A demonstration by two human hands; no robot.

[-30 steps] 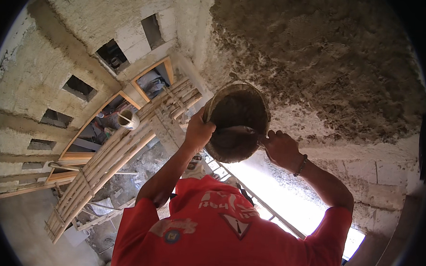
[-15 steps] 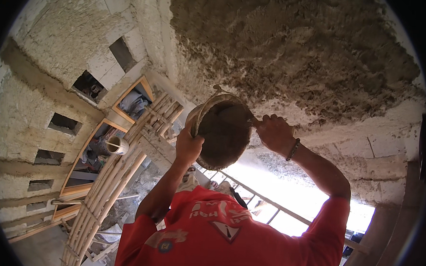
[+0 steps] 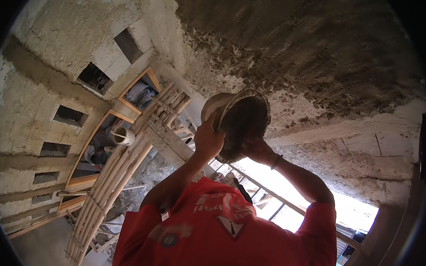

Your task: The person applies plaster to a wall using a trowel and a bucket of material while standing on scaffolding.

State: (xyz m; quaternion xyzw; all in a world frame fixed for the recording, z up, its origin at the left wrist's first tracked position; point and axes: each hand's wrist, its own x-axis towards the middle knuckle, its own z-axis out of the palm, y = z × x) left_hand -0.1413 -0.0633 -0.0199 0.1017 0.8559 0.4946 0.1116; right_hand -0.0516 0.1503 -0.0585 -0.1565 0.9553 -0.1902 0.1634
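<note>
My left hand [image 3: 209,141] is closed on the side and rim of a mortar-crusted bucket [image 3: 215,105]. The bucket is tilted, its dark opening turned to the right and toward me. In front of that opening is my right hand [image 3: 259,150], with a dark bracelet at the wrist. Its fingers look curled, but shadow hides what they hold, if anything. Wet mortar [image 3: 316,47] covers much of the wall beyond the bucket, with a rough, spattered lower edge.
Tied bamboo poles [image 3: 108,190] run along the left, beside a wooden window frame [image 3: 86,151]. A pale bucket [image 3: 123,136] stands by the poles. The left block wall [image 3: 38,111] has several square holes. Bright light enters past a railing [image 3: 286,202] below right.
The bucket has moved slightly right and tilted further. My right hand has gone from the bucket's right rim down and inward to its opening. The wall mortar looks smoother at upper right, though the view has shifted.
</note>
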